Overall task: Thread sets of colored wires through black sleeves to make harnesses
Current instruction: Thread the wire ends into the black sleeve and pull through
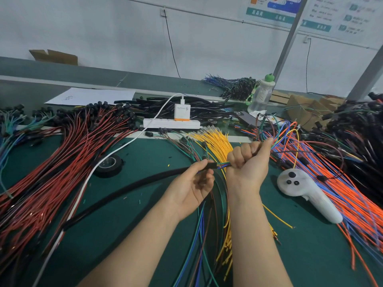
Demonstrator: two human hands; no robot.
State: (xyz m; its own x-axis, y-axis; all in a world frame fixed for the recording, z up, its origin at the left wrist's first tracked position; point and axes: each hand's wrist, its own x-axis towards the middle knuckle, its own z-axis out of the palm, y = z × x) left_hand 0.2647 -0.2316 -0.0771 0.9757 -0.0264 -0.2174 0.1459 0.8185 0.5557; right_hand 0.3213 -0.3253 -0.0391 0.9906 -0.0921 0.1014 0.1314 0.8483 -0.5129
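A long black sleeve (128, 187) curves across the green table from lower left up to the middle. My left hand (194, 183) pinches the sleeve's open end between thumb and fingers. A short stretch of colored wires (222, 163), green, blue and brown, runs from that opening into my right hand (248, 160). That hand is a fist round the wire bundle, just right of the sleeve mouth. The wires' far ends fan out above the fist. Loose green, blue and brown wires hang below my hands.
Red wires (68, 154) cover the left, yellow wires (215, 139) lie behind my hands, orange and blue wires (339, 187) fill the right. A white controller (306, 193), a black tape roll (108, 165), a white power strip (172, 123) with charger and a bottle (261, 95) stand nearby.
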